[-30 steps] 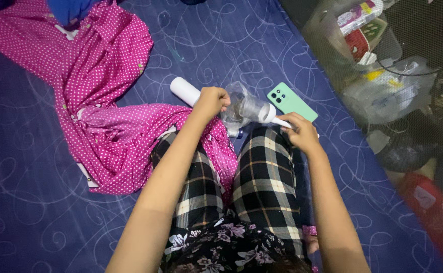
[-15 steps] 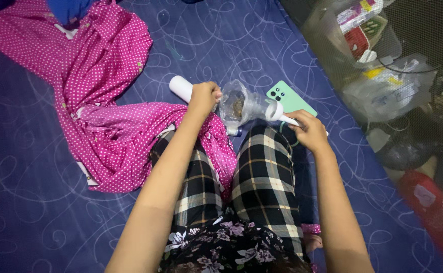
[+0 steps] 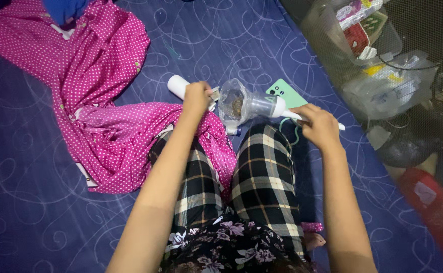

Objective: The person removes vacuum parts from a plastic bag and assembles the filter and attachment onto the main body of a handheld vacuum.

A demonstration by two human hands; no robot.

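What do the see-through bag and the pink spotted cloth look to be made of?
The bag, by the left hand, looks like thin clear plastic: it is crinkled and glints, and dark contents show through. The pink cloth looks like soft matte woven fabric, perhaps cotton, lying in loose folds. The white handle in the right hand seems smooth plastic.

A magenta white-dotted cotton garment (image 3: 100,101) is filling the upper left; a mint-green flat phone (image 3: 288,94) is lying centre-right on a navy swirl-patterned bed sheet (image 3: 29,212).

Dim, bluish indoor light with soft shadows; the right edge seems blurred, perhaps behind dark mesh
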